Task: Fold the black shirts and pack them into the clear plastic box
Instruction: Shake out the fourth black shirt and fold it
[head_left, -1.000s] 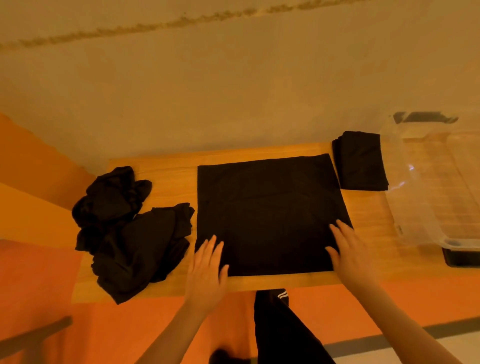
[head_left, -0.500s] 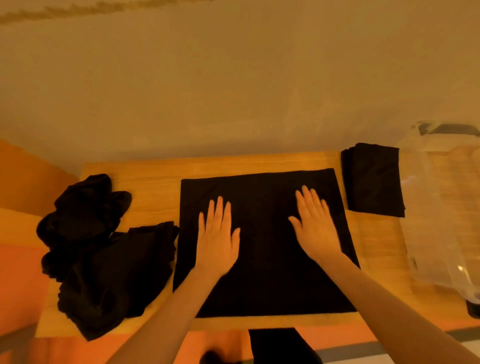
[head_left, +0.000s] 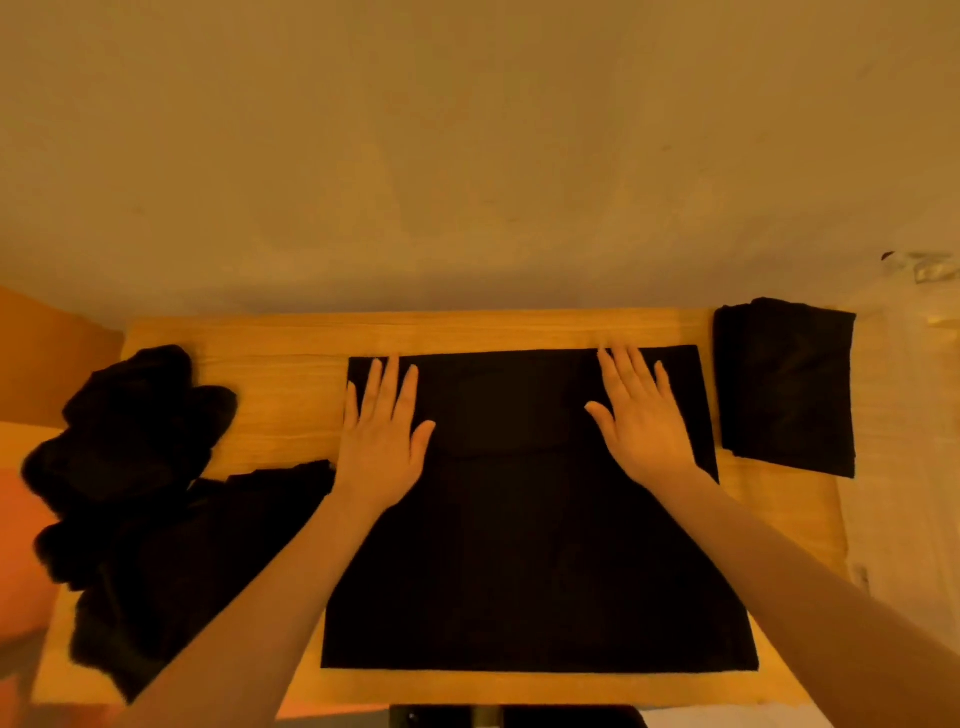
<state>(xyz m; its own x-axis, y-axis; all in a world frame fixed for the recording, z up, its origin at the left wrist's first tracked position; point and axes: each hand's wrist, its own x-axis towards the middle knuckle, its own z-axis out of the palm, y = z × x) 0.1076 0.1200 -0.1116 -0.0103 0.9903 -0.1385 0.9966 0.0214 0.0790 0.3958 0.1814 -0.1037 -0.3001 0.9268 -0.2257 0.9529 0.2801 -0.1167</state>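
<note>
Both hands slid farther up — left hand (head_left: 383, 441) | right hand (head_left: 644, 421) | flat, spread on shirt (head_left: 535, 561)

I took it for a plain room in a home, though I could not be sure: a small wooden table (head_left: 291, 338) stood pushed against a bare, pale plastered wall (head_left: 467, 156), with orange flooring (head_left: 31, 364) showing past its left edge.
</note>
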